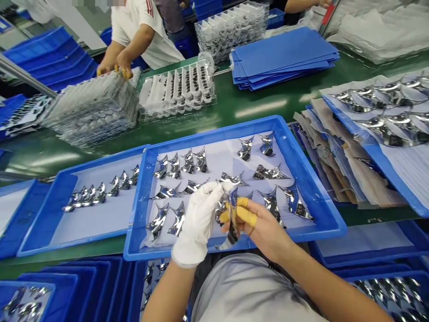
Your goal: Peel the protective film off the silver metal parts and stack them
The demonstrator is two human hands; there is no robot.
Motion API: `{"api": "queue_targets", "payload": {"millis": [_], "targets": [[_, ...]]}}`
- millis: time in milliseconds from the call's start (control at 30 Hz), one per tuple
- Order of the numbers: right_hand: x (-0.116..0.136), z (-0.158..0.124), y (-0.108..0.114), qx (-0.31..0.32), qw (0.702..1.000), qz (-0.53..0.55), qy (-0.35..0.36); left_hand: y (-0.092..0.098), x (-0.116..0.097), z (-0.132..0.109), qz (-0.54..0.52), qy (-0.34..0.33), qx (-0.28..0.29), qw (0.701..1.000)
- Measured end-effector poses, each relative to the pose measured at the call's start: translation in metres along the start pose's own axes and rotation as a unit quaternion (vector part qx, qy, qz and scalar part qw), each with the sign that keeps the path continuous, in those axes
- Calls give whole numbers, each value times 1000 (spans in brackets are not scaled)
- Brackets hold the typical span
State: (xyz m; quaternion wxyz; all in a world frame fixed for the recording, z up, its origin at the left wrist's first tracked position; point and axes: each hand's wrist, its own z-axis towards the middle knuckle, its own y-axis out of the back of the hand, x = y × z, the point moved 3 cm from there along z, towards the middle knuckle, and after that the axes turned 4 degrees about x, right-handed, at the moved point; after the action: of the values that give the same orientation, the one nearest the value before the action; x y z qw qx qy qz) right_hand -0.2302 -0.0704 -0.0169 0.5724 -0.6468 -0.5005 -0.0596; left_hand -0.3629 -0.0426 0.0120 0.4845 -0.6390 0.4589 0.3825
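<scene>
A shiny chrome-like curved part point(232, 219) with pointed ends is held upright between my two hands. My left hand point(200, 219), in a white glove, pinches its upper end. Yellow finger cots cover fingertips of my right hand point(259, 223), which grips the part's middle from the right. Both hands are above a blue tray point(310, 188) lined with white sheet. Several similar chrome-like parts point(268, 172) lie in rows in this tray, some partly hidden behind my hands.
Left of the main tray, another blue tray point(97, 232) holds a row of smaller shiny parts. Clear plastic trays point(100, 112) and blue sheets point(281, 53) lie across the green table point(248, 105). At right are stacked liners point(331, 152). A co-worker's hands point(122, 65) touch the clear stack.
</scene>
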Motion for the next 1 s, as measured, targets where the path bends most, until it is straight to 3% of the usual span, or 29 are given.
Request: {"api": "queue_targets", "payload": {"millis": [100, 167, 267, 333, 467, 567, 667, 800, 933, 1000], "targets": [[-1, 3, 8, -41, 990, -132, 37, 10, -25, 16, 155, -67, 21, 985], [-4, 3, 12, -38, 982, -180, 38, 15, -47, 35, 358, -126, 1, 925], [-8, 2, 16, -36, 974, -222, 38, 20, -65, 80, 502, -133, -23, 854], [-9, 1, 18, -44, 967, -247, 45, 19, -63, 115, 568, -116, -17, 815], [-12, 0, 18, -40, 953, -297, 47, 17, -39, 170, 678, -80, -4, 730], [-14, 1, 19, -36, 946, -318, 46, 17, -21, 189, 734, -63, 9, 677], [-16, 1, 20, -34, 947, -316, 52, 12, -14, 194, 772, -72, 3, 631], [-15, 0, 19, -26, 938, -342, 58, -19, -10, 192, 790, -125, 12, 600], [-13, -1, 18, -24, 932, -356, 58, -70, 13, 197, 767, -166, 104, 611], [-13, -1, 18, -21, 935, -349, 62, -90, 26, 202, 750, -172, 122, 627]]}}
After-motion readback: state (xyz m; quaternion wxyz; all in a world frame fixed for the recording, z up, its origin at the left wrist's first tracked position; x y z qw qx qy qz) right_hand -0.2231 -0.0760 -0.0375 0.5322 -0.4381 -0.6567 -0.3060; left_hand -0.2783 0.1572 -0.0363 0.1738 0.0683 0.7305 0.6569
